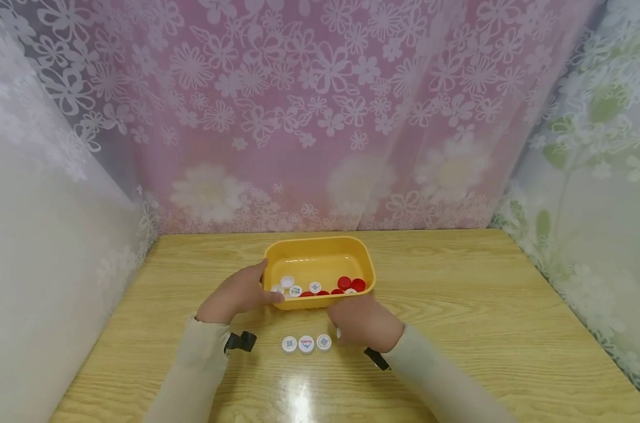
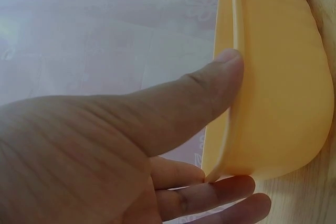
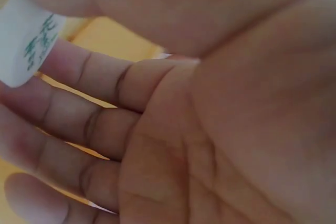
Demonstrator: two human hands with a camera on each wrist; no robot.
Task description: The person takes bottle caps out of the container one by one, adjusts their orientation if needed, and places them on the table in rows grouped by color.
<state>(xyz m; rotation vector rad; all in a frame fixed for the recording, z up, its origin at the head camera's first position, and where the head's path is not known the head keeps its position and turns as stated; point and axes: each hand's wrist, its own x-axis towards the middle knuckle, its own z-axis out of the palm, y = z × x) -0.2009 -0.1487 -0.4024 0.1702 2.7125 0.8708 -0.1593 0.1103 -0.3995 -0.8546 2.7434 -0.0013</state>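
Note:
A yellow plastic bin stands on the table with white caps and red caps along its near side. At its left end my left hand grips it, the thumb against the rim and the fingers round the end. My right hand is just in front of the bin's near right side. Between its thumb and fingertips it pinches a white bottle cap with green characters, mostly hidden in the head view. To the left of that hand lies a row of white caps, each apart from the bin.
The wood-grain table extends on both sides of the bin. A pink flowered curtain hangs behind it, with pale curtains at the left and right edges. Each wrist carries a small black camera mount.

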